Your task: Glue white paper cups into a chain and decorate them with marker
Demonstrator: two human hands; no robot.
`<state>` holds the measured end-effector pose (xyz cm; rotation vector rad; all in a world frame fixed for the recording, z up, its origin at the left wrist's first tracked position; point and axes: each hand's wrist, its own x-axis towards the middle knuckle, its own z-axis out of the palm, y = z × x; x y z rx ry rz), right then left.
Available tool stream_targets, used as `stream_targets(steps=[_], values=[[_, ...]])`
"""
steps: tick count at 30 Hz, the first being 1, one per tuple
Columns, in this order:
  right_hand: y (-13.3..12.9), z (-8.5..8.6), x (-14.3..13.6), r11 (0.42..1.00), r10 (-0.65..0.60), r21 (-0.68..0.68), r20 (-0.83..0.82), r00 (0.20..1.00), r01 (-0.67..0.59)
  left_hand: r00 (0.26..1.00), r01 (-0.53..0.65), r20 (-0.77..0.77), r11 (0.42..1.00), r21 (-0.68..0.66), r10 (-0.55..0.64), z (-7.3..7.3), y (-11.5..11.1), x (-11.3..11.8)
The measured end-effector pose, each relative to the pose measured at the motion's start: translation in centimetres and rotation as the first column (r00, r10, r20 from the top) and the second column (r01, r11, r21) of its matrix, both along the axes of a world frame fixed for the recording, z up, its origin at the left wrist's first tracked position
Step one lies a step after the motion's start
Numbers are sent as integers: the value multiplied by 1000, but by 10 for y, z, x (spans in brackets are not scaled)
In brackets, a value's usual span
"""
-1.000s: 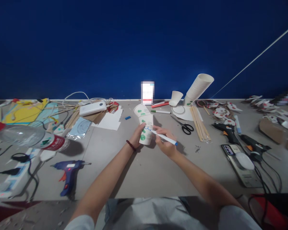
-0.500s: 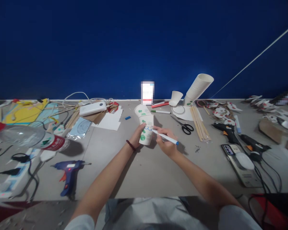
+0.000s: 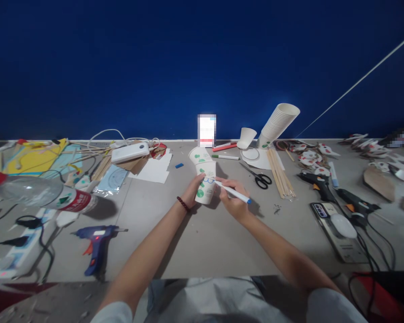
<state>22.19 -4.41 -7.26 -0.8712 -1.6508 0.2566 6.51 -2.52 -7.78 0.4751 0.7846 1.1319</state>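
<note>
In the middle of the head view, my left hand grips a white paper cup with green printed dots, from its left side. A wavy blue line runs across the cup's side. Another paper cup of the same print shows just behind it; whether the two are joined is unclear. My right hand is closed around a white marker with a blue end. The marker's tip is at the cup's right side, by the blue line. A small blue cap lies on the table behind my left hand.
Scissors, wooden sticks and a tilted cup stack are on the right. Two black glue guns and a phone sit farther right. At left are a blue glue gun, a lying bottle and a power strip.
The marker's tip has shifted slightly right and up on the cup, with my right hand. The left hand's grip on the cup is almost unchanged.
</note>
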Motion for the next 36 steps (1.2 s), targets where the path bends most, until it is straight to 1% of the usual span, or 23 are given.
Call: stream_targets(steps=[6, 9, 15, 18, 22, 26, 36], values=[[1, -3, 0, 1000, 3, 18, -13, 1000, -2, 1000, 2, 16, 1000, -24, -1, -1, 1, 1], [2, -4, 1, 1000, 9, 10, -20, 1000, -9, 999, -36, 36, 998, -49, 38, -1, 1, 2], [1, -3, 0, 1000, -16, -2, -7, 1000, 16, 993, -95, 64, 991, -96, 101, -4, 2, 2], [2, -3, 0, 1000, -10, -5, -11, 1000, 10, 990, -121, 70, 990, -67, 126, -6, 3, 3], [2, -3, 1, 999, -20, 26, 12, 1000, 20, 992, -116, 49, 993, -5, 116, -9, 3, 5], [2, -4, 0, 1000, -26, 14, 25, 999, 26, 992, -122, 26, 993, 1, 122, -8, 3, 5], [1, -5, -1, 1000, -27, 7, 26, 999, 27, 990, -141, 31, 990, 24, 140, -5, -1, 6]])
